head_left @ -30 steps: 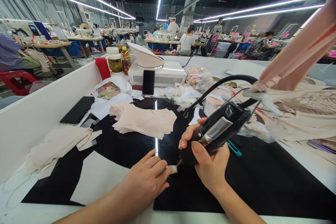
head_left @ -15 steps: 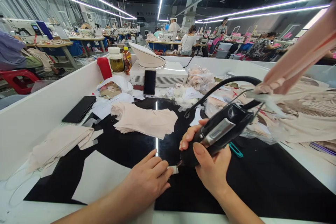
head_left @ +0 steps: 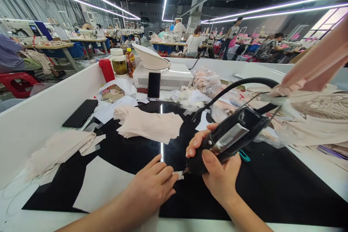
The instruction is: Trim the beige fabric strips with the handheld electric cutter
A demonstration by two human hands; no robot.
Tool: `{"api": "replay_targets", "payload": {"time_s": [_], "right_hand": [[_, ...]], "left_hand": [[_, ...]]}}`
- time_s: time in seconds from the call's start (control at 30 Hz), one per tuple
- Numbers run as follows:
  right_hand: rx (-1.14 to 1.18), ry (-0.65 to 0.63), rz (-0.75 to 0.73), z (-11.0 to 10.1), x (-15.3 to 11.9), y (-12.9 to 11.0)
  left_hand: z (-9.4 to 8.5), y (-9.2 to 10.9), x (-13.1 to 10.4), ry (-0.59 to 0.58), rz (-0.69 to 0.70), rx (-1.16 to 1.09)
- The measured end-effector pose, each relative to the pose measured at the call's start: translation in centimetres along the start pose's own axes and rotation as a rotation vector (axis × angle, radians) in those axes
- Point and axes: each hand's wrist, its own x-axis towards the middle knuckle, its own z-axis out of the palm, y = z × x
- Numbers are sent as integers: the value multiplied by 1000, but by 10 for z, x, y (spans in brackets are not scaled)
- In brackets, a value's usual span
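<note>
In the head view my right hand (head_left: 224, 174) is wrapped around a black handheld power tool (head_left: 231, 136) with a metal plate on its side. The tool slants down to the left, its thin metal tip close to a small white piece (head_left: 179, 175). My left hand (head_left: 154, 185) grips that piece by its other end, low over the black mat (head_left: 261, 188); most of the piece is hidden under my fingers. Left of this hand lies a pale flat panel (head_left: 102, 183). Beyond it rests a stack of cut beige fabric (head_left: 149, 121).
A black cord (head_left: 217, 96) and a pink fabric strip (head_left: 315, 61) run up from the tool. Folded fabric (head_left: 62, 148) and a black phone (head_left: 81, 113) lie left. A white machine (head_left: 164, 74) stands behind, bagged fabric (head_left: 208, 79) beside it. Teal snips (head_left: 244, 156) lie right.
The upper end of the tool and its pink strip have shifted slightly right. Its tip is a little lower, closer to the white piece. Both hands keep their grip.
</note>
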Motion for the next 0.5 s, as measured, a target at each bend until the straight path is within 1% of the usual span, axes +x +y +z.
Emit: {"api": "replay_targets", "payload": {"time_s": [0.1, 0.2, 0.5], "right_hand": [[-12, -7, -3, 0, -1, 3], [-48, 14, -22, -2, 1, 5], [-59, 30, -37, -4, 3, 8]], "left_hand": [[1, 0, 0, 13, 7, -6], [1, 0, 0, 19, 10, -8], [-1, 2, -1, -3, 7, 1]]}}
